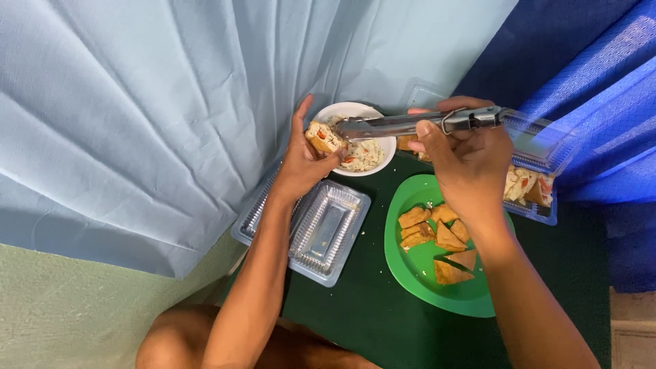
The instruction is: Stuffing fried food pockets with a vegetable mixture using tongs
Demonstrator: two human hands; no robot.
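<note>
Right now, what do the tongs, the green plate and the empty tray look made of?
Tongs: metal, likely stainless steel; silvery with bright glints.
Green plate: probably plastic; flat uniform colour, smooth with a dull sheen.
Empty tray: thin clear plastic; see-through, ribbed walls catching highlights.

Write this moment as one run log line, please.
left hand: holds stuffed tofu piece over white bowl | right hand: grips metal tongs, tips at piece | green plate: fried pieces
</note>
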